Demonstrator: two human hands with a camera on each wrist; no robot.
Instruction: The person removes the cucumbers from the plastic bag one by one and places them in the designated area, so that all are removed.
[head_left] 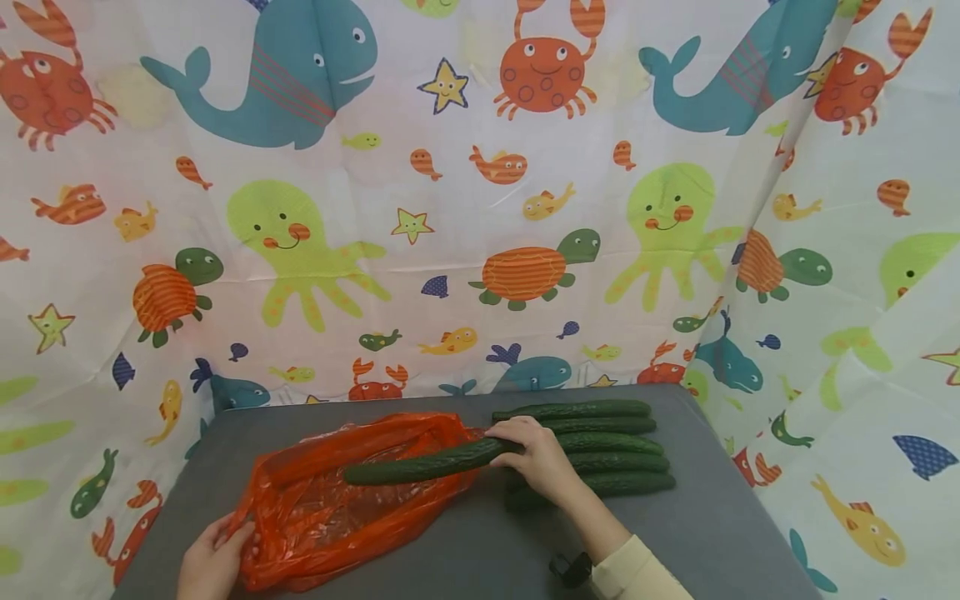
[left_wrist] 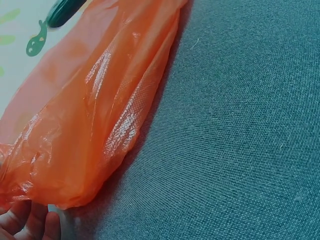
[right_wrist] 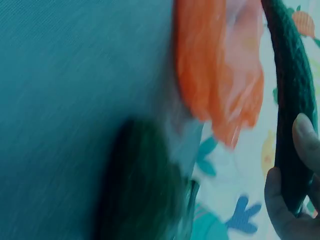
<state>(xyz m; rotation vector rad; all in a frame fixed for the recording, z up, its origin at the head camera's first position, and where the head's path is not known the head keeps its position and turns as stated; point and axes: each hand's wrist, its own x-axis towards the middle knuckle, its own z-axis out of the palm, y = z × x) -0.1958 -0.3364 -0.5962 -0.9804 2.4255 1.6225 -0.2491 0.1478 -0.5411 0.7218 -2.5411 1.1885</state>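
Observation:
On the left, an orange plastic bag lies spread out with its mouth open. My left hand holds the bag's near left edge; in the left wrist view its curled fingers show under the crumpled plastic. My right hand grips a long dark green cucumber near one end. The cucumber's free end points left, over the opening of the bag. In the right wrist view, thumb and fingers wrap round this cucumber, which is raised off the table.
Several more cucumbers lie side by side on the grey cloth-covered table, right of the bag, partly under my right hand. A white curtain printed with sea animals stands behind the table and along its sides. A small black object is at my right wrist.

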